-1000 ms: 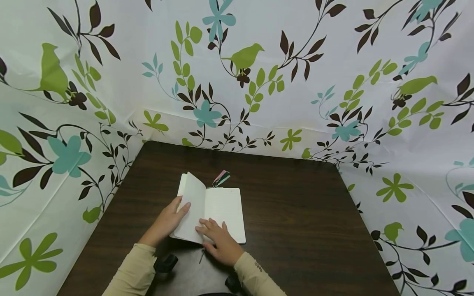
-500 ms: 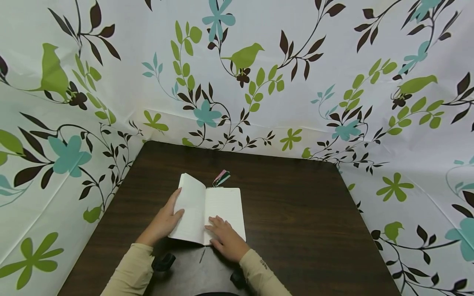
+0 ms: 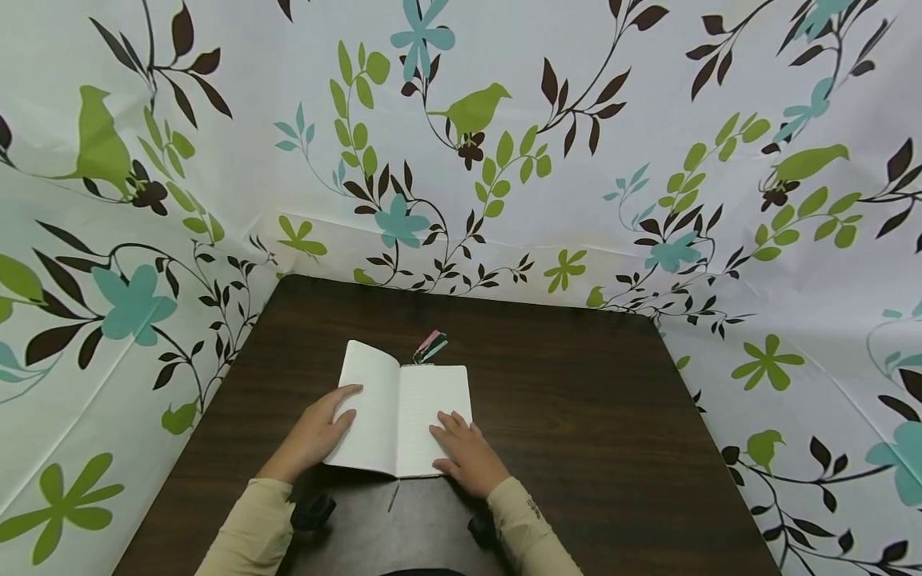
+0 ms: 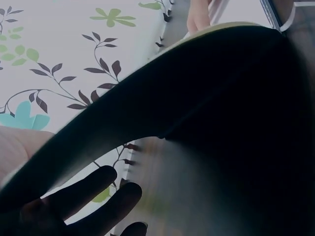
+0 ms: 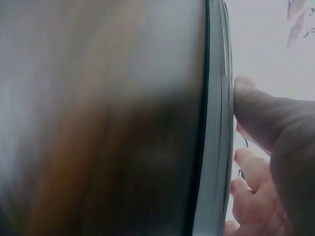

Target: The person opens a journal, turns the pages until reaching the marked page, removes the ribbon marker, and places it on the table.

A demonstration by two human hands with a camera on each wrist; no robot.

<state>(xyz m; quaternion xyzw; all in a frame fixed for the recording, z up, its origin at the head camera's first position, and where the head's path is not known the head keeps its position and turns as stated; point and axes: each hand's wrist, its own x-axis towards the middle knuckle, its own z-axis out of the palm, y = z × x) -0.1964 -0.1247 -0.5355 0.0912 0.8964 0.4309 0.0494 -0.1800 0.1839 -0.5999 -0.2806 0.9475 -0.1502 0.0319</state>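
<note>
An open notebook with blank-looking pages, faintly lined on the right, lies in front of me in the head view. My left hand holds its left half by the outer edge, thumb over the page. From the left wrist, the fingers show beneath the dark raised cover, which curves up off the table. My right hand rests on the lower right page with fingers spread and fairly straight. The right wrist view shows the stacked page edges beside the thumb.
The notebook lies near the front of a dark wood-grain table. Striped ribbon ends stick out past its top, and a thin dark cord hangs from its bottom. A printed curtain with birds and leaves surrounds the table.
The notebook's left side has swung down and left, laying it wider apart, with my left hand on its edge. My right hand has slid from the middle fold toward the right edge.
</note>
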